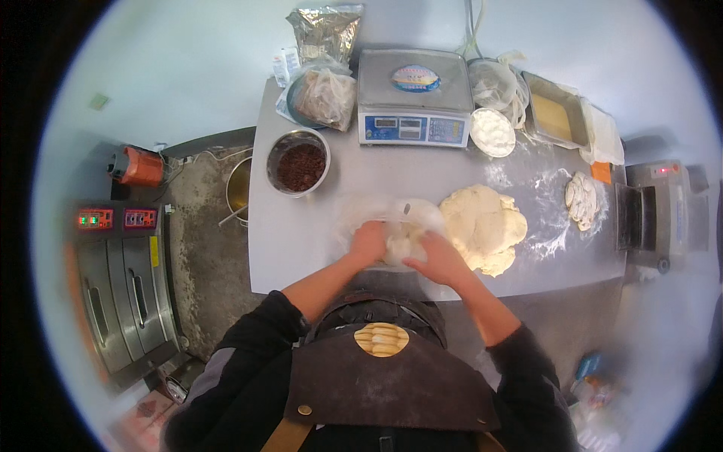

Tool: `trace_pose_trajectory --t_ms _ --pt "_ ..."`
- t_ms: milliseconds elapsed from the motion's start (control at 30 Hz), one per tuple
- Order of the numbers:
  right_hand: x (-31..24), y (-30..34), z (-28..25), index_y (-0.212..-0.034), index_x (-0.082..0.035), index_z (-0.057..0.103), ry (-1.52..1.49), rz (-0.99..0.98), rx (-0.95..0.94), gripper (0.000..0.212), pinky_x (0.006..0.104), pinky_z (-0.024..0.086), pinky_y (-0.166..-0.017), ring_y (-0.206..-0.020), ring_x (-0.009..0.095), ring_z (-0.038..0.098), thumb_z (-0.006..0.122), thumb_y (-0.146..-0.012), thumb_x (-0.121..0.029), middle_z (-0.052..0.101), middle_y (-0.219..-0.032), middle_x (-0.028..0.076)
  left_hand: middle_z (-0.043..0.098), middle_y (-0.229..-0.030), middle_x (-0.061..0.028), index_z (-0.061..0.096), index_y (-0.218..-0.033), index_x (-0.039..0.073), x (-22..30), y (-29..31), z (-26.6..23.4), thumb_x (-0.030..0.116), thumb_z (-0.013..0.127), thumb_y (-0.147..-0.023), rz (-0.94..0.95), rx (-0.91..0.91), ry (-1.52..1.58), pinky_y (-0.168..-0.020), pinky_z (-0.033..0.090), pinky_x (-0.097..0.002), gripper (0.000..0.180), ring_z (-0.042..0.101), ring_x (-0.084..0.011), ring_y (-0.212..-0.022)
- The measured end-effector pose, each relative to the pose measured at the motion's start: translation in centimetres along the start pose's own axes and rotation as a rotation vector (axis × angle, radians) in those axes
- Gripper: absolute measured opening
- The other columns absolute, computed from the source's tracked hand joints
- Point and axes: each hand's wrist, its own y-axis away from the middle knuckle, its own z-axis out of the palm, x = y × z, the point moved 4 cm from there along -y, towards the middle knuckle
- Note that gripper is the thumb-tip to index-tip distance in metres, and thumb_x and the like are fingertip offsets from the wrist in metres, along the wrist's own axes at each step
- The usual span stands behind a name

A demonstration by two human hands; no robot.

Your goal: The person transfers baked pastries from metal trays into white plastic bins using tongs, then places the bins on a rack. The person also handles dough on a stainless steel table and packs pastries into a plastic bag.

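Observation:
Near the front edge of the table lies a thin, clear plastic bag (348, 218) with a pale lump of dough (403, 245) in or under it. My left hand (367, 242) grips the bag on its left side, its fingertips partly hidden by the film. On the other side, my right hand (440, 260) is closed on the bag beside the dough, thumb toward the middle. Just right of my right hand rests a large, flattened mass of yellowish dough (482, 226), bare on the table.
At the back stands a digital scale (414, 94), with a bowl of white flour (493, 132) to its right. A metal bowl of dark crumbly filling (300, 162) sits left. Farther right are a rectangular tin (557, 113), a smaller floury dough piece (582, 200) and a machine (659, 215).

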Motion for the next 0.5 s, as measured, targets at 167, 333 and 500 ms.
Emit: trace_pose_trajectory --t_ms 167,333,500 --pt "1.4 2.1 -2.0 -0.109 0.002 0.072 -0.065 0.169 0.155 0.04 0.0474 0.053 -0.09 -0.105 0.04 0.063 0.067 -0.098 -0.037 0.063 -0.11 0.02 0.064 -0.136 -0.02 0.059 -0.141 0.009 -1.8 2.2 -3.7 0.012 0.066 -0.088 -0.108 -0.095 0.036 -0.106 0.048 -0.0489 0.054 0.059 -0.0374 -0.128" --pt "1.3 4.0 -1.3 -0.093 -0.002 0.071 -0.175 0.198 0.175 0.018 0.0489 0.053 -0.08 -0.091 0.04 0.064 0.071 -0.091 -0.02 0.061 -0.096 0.017 0.067 -0.129 -0.0153 0.055 -0.148 0.013 3.7 4.4 -7.1 0.001 0.064 -0.083 0.438 0.078 -0.07 -0.11 0.044 -0.046 0.067 0.06 -0.0341 -0.125" --pt "0.9 5.1 -1.2 -0.096 -0.005 0.069 -0.157 0.139 0.34 0.012 0.0457 0.054 -0.074 -0.086 0.036 0.065 0.071 -0.084 -0.004 0.06 -0.095 0.014 0.068 -0.113 -0.0134 0.055 -0.149 0.015 5.2 4.5 -3.8 -0.002 0.063 -0.077 0.748 -0.31 -0.138 -0.107 0.043 -0.0454 0.075 0.062 -0.0333 -0.115"
